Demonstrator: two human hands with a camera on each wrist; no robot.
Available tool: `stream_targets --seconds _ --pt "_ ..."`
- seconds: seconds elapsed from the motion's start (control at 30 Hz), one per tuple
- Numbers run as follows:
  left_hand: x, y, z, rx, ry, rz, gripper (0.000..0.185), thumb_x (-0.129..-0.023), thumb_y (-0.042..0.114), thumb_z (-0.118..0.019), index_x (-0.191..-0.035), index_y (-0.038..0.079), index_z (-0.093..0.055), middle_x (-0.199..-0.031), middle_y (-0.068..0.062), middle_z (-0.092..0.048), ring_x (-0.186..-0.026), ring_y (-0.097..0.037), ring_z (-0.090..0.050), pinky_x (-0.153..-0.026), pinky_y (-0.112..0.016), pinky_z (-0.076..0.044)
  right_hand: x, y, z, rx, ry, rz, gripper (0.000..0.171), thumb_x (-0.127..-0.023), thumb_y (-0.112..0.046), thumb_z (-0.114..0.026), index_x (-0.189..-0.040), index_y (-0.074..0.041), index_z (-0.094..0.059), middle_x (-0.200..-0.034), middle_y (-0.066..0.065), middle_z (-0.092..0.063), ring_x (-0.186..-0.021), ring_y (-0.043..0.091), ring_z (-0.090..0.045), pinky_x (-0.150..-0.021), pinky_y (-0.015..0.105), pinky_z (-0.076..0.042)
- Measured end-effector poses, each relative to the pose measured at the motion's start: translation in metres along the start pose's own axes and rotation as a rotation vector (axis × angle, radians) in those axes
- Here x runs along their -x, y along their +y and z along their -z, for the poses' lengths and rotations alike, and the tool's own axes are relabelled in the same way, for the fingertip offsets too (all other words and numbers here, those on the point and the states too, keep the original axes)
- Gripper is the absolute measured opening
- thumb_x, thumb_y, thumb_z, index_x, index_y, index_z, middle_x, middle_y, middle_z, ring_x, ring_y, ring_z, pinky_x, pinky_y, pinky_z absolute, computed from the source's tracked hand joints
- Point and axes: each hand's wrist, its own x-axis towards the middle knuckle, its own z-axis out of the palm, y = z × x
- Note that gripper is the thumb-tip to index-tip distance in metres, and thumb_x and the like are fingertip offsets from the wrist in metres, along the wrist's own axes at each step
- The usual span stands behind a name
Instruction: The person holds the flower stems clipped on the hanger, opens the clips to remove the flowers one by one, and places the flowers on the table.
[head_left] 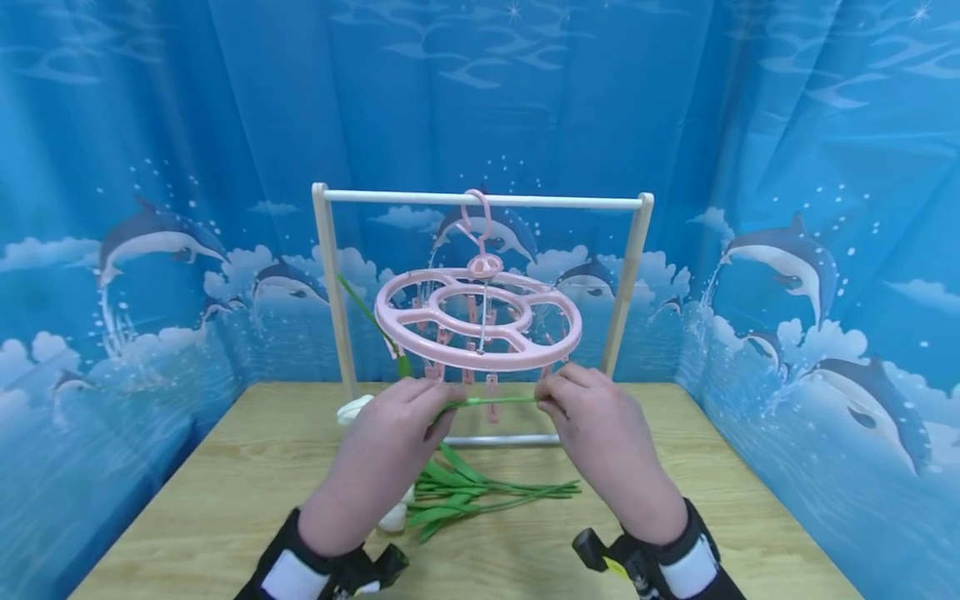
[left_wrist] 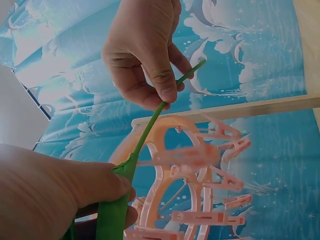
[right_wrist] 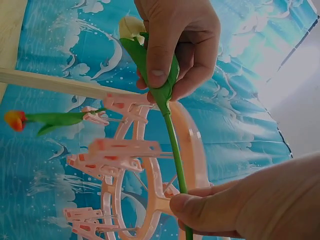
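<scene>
The left hand (head_left: 397, 417) has its grip pinched tight, thumb against fingers, on the green leaves (right_wrist: 169, 97) just below the bloom of a white tulip (right_wrist: 131, 27), while the right hand (head_left: 596, 417) pinches the same flower's stem (head_left: 498, 401) near its far tip, a short end poking out past the fingers. Held between the two hands, the tulip lies almost level in the head view, low in front of a round pink hanger (head_left: 480, 360), with its bloom to the left. Small pink clips (head_left: 492, 383) dangle from the hanger close to the stem; whether any touches it, I cannot tell. At the hanger's left side, one clip holds a red-orange tulip (right_wrist: 15, 120) by its stem. The hanger hooks over the top bar of a wooden rack (head_left: 562, 202) standing on the worktop (head_left: 187, 475). Nearer the person, beneath the hands, more tulips (head_left: 450, 492) lie in a bunch, white blooms leftward and stems rightward. Blue curtains (head_left: 480, 100) printed with dolphins surround everything
</scene>
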Motion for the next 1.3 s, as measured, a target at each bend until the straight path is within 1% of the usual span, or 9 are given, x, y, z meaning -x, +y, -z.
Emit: stream_targets --seconds 0.13,0.3,0.57,0.7,0.9,1.17,1.3 --pt "0.0 -0.002 -0.002 -0.001 -0.024 0.013 0.028 -0.088 0.01 -0.093 -0.109 0.024 -0.08 -0.102 0.01 -0.081 -0.095 -0.009 -0.076 -0.085 -0.025 -0.066 0.0 -0.001 -0.002 0.002 -0.034 -0.006 0.013 -0.088 -0.012 -0.092 -0.095 -0.018 -0.083 -0.091 -0.006 -0.077 -0.081 0.015 -0.071 -0.067 0.027 -0.063" --pt "0.001 -0.004 -0.005 0.001 -0.053 0.036 0.029 -0.087 0.008 -0.093 -0.107 0.024 -0.08 -0.099 0.011 -0.08 -0.089 -0.007 -0.073 -0.079 -0.023 -0.064 0.0 -0.001 -0.006 -0.001 -0.068 -0.01 0.014 -0.087 -0.012 -0.092 -0.097 -0.018 -0.084 -0.095 -0.006 -0.079 -0.084 0.015 -0.072 -0.068 0.028 -0.064" --pt "0.002 -0.006 -0.008 -0.023 -0.071 0.042 0.027 -0.088 0.01 -0.093 -0.107 0.022 -0.08 -0.098 0.01 -0.08 -0.088 -0.007 -0.073 -0.078 -0.022 -0.064 -0.004 -0.002 -0.014 -0.003 -0.151 -0.031 0.012 -0.088 -0.012 -0.091 -0.095 -0.018 -0.083 -0.093 -0.006 -0.077 -0.083 0.014 -0.073 -0.07 0.029 -0.064" --pt "0.002 -0.005 -0.009 -0.034 -0.092 0.047 0.025 -0.088 0.01 -0.092 -0.107 0.022 -0.079 -0.099 0.01 -0.081 -0.089 -0.007 -0.074 -0.079 -0.021 -0.064 -0.005 -0.003 -0.017 0.019 -0.162 -0.021 0.011 -0.089 -0.013 -0.091 -0.094 -0.019 -0.083 -0.094 -0.007 -0.077 -0.084 0.014 -0.075 -0.071 0.031 -0.065" --pt "0.001 -0.002 -0.011 -0.046 -0.121 0.054 0.023 -0.089 0.01 -0.091 -0.106 0.023 -0.08 -0.103 0.009 -0.082 -0.095 -0.009 -0.077 -0.085 -0.023 -0.065 -0.005 -0.002 -0.019 0.028 -0.155 -0.016 0.012 -0.087 -0.011 -0.092 -0.092 -0.018 -0.083 -0.092 -0.006 -0.078 -0.084 0.014 -0.075 -0.071 0.03 -0.065" --pt "0.0 0.0 -0.014 -0.062 -0.154 0.064 0.023 -0.089 0.01 -0.091 -0.103 0.023 -0.079 -0.1 0.009 -0.081 -0.091 -0.008 -0.075 -0.082 -0.022 -0.065 -0.005 -0.002 -0.02 0.047 -0.193 -0.034 0.013 -0.088 -0.011 -0.091 -0.09 -0.019 -0.081 -0.092 -0.007 -0.077 -0.082 0.013 -0.073 -0.069 0.027 -0.063" --pt "0.0 0.0 -0.015 -0.056 -0.182 0.079 0.021 -0.09 0.01 -0.09 -0.102 0.024 -0.078 -0.098 0.009 -0.081 -0.088 -0.007 -0.074 -0.08 -0.022 -0.064 -0.005 -0.003 -0.022 0.049 -0.216 -0.05 0.012 -0.088 -0.012 -0.091 -0.089 -0.019 -0.081 -0.096 -0.005 -0.079 -0.086 0.016 -0.075 -0.07 0.028 -0.064"
